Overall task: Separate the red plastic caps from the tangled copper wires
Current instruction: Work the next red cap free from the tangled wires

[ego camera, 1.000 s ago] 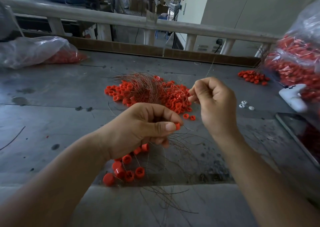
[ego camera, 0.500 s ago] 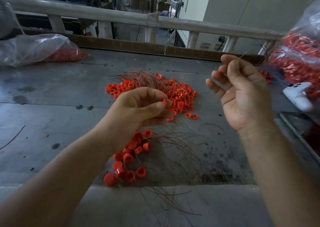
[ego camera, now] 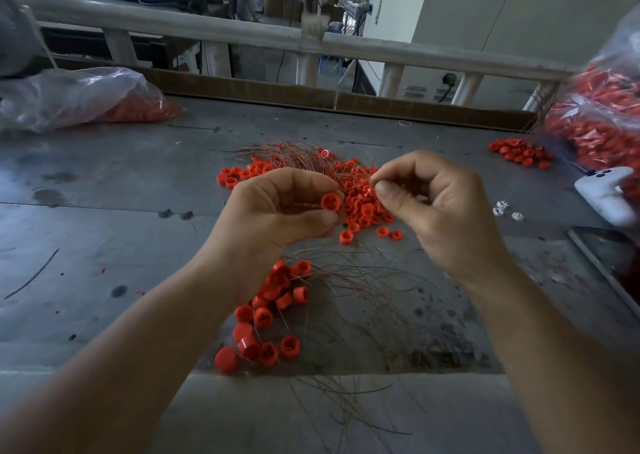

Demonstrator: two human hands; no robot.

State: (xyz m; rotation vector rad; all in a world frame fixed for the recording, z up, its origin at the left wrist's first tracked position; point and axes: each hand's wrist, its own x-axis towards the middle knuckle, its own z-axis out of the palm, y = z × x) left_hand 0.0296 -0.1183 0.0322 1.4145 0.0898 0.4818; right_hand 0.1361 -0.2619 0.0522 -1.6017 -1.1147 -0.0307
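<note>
Two hands at work over the table (ego camera: 104, 245) middle: your L hand (ego camera: 277, 211) pinches one red cap (ego camera: 330, 201); your R hand (ego camera: 436, 211) nips a copper wire (ego camera: 369, 185); more tangled caps (ego camera: 263, 315) lie nr the front edge.

We see a grey worktable (ego camera: 104, 238) with a white railing (ego camera: 207, 30) behind it and a cardboard strip (ego camera: 277, 89) along the far edge. A clear plastic bag (ego camera: 69, 96) lies far left; a white controller (ego camera: 604, 193) sits right, near small white pieces (ego camera: 500, 208)
</note>
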